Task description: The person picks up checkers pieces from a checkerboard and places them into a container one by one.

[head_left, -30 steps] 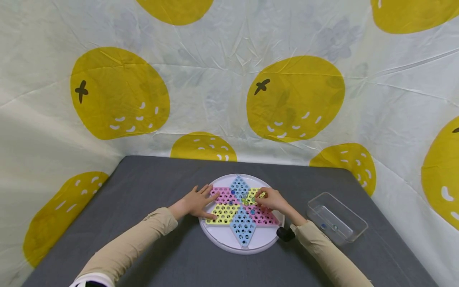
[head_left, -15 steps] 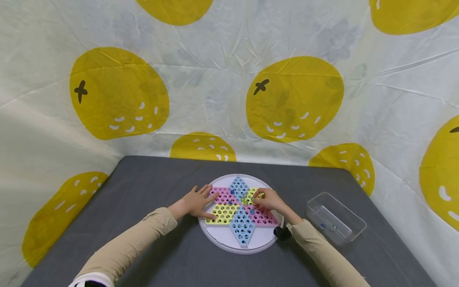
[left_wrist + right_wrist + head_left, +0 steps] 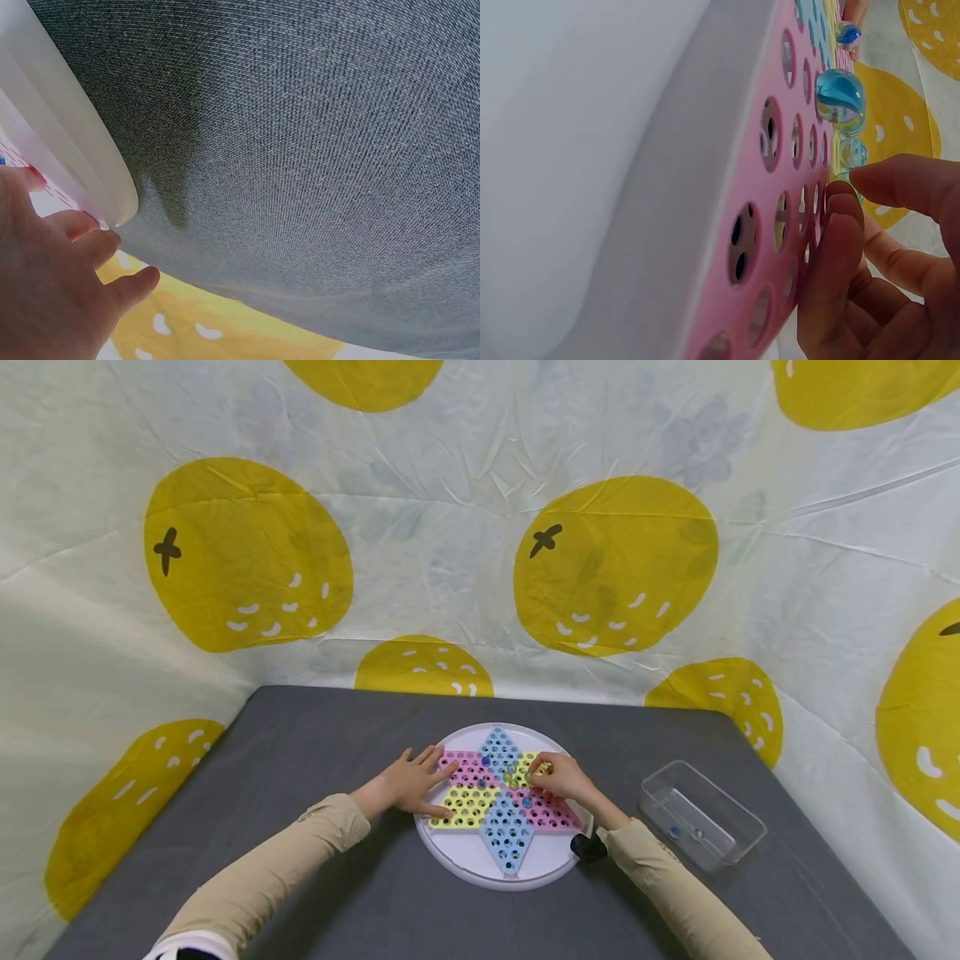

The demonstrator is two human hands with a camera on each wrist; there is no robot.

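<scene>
A Chinese checkers board (image 3: 508, 835) with pink, yellow and blue holed sections lies on the table. My left hand (image 3: 408, 783) spreads its fingers over the board's left side, touching the pink and yellow sections; in the left wrist view this hand (image 3: 56, 274) reaches across the white rim. My right hand (image 3: 564, 777) is at the yellow section on the right. Its thumb and forefinger pinch a greenish clear marble (image 3: 845, 178), mostly hidden by the fingertips. Close by, a blue swirl marble (image 3: 840, 97) sits in the pink section. Several yellow-green marbles (image 3: 513, 784) stand near the centre.
To the right of the board stands a clear plastic box (image 3: 738, 818) with a blue marble (image 3: 675, 832) and a clear marble (image 3: 699, 834) inside. A dark cloth covers the table (image 3: 360, 893). Behind it hangs a white curtain (image 3: 442, 543) with yellow fruit prints.
My right wrist has shifted slightly left, while its fingertips stay at the yellow section. The left hand has kept its place on the board.
</scene>
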